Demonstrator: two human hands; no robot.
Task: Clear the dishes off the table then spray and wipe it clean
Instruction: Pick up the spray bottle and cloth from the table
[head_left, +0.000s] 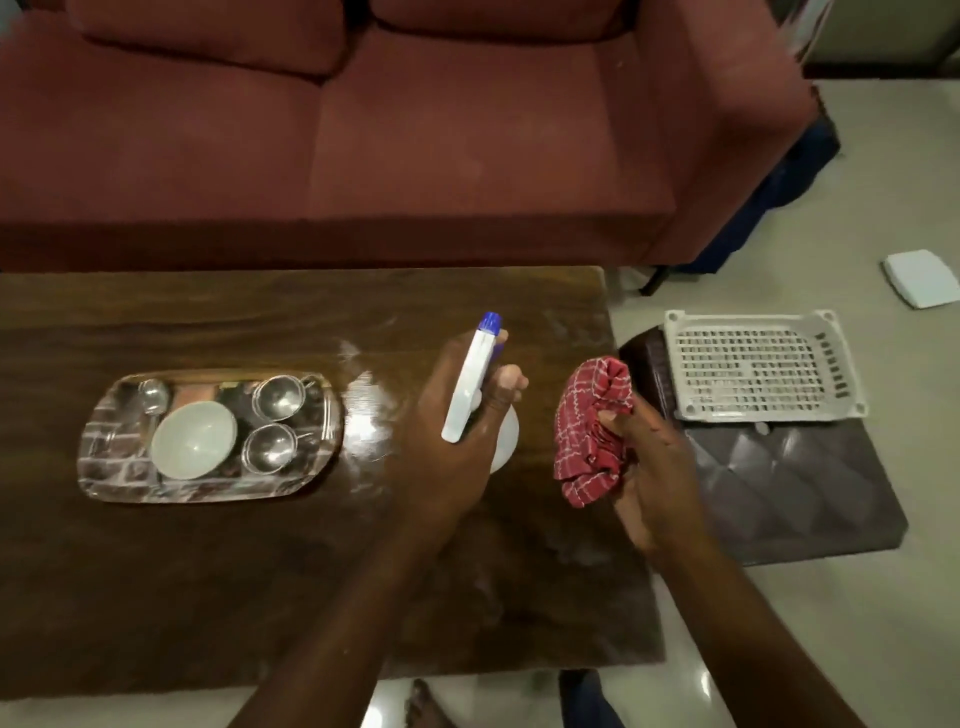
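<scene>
Head view, from where the person stands at the near edge of the table (208, 597): the left hand (457, 431) is wrapped round a white spray bottle (470, 384), blue nozzle aimed at the far edge, and the right hand (644, 467) clutches a bunched red checked cloth (587, 441) over the table's right edge. By my reckoning the clearing isn't finished. The tray (104, 483) sits toward the left end with a white bowl (193, 439), two metal cups (278, 397) and a spoon (153, 395) on it. The white basket (753, 364) waits on a dark padded stool (789, 483) just beside the right edge, its slotted bottom on show. A pale sheen lies between tray and bottle; I cannot tell whether it is spray or glare. The right half of the top looks bare, so wiping could start there. The sofa (363, 156) runs close along the far edge and the stool crowds the right, so the near side has the open room.
</scene>
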